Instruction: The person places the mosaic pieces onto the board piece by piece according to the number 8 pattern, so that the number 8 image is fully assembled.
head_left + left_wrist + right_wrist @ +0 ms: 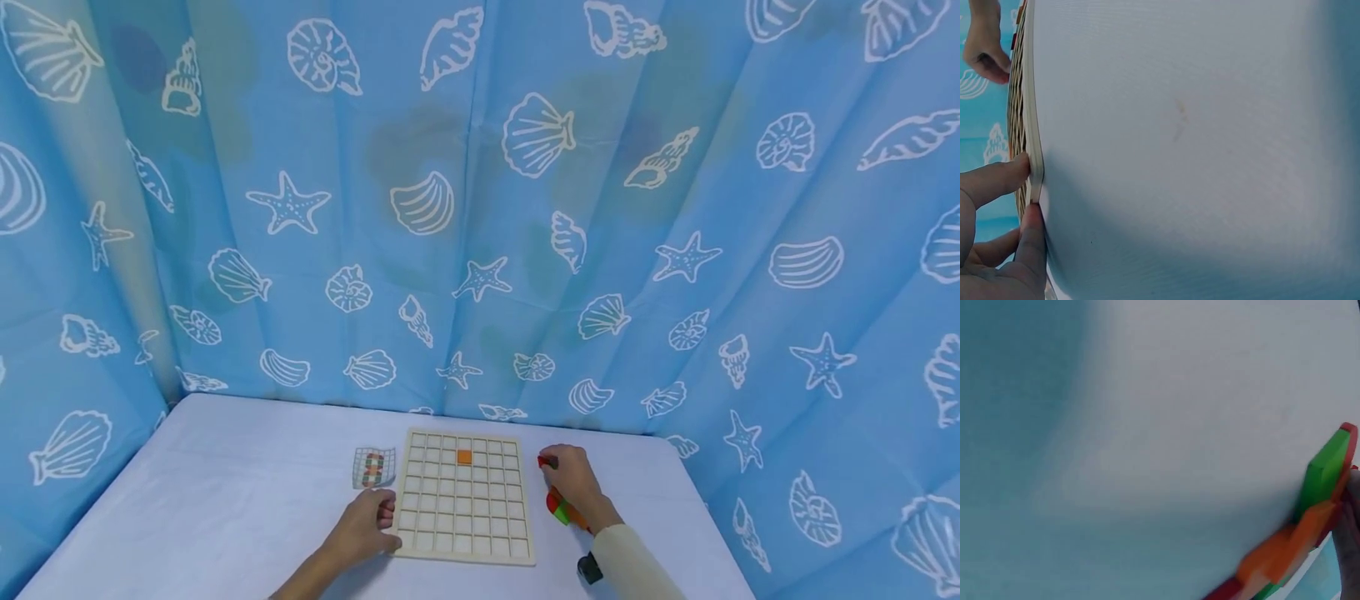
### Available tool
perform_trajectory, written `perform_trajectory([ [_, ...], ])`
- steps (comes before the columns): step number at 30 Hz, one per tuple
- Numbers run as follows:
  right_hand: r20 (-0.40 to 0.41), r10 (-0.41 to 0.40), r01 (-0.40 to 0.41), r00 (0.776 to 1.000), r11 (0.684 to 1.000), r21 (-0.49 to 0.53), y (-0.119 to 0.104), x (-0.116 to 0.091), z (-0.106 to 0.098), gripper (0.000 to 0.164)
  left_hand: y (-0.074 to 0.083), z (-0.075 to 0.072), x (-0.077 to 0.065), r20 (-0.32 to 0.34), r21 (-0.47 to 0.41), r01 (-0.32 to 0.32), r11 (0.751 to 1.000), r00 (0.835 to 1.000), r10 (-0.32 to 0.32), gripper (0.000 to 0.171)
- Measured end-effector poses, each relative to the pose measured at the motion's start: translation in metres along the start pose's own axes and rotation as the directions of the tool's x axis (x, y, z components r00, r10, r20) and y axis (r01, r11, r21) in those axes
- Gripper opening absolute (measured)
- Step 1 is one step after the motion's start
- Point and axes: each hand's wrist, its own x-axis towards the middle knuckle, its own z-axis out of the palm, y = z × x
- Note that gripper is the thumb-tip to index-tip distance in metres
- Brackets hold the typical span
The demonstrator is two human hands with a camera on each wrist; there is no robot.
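A square wooden grid board (462, 557) lies on the table with one orange tile (465, 457) in a cell near its far edge. My left hand (363, 527) grips the board by its near left corner, thumb at the corner and other fingers curled beside the left edge. In the left wrist view, fingertips (1019, 167) press on the board's rim. Off the board's right side, my right hand (573, 477) pinches a small red tile (543, 461). Beneath that wrist lies a pile of red, green and orange tiles (557, 507), partly hidden by the arm.
A small card with a coloured grid pattern (373, 468) lies left of the board. Close to the right sleeve is a black object (589, 569). A white cloth covers the table (247, 483), and a blue curtain with shell prints (480, 208) hangs around its far side.
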Motion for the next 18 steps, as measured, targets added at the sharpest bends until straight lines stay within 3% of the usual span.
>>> perform_trajectory([
  [7,-0.005,0.017,-0.017,1.0,1.0,-0.012,-0.0051,-0.0013,-0.0032,0.04,0.0004,0.0008,-0.0004,0.007,0.004,-0.001,1.0,1.0,0.001,0.067],
  [18,-0.009,0.002,-0.002,1.0,1.0,0.026,-0.0029,-0.0008,0.0006,0.036,0.0002,0.0001,-0.0008,0.0,-0.019,0.0,1.0,1.0,0.0,0.068],
])
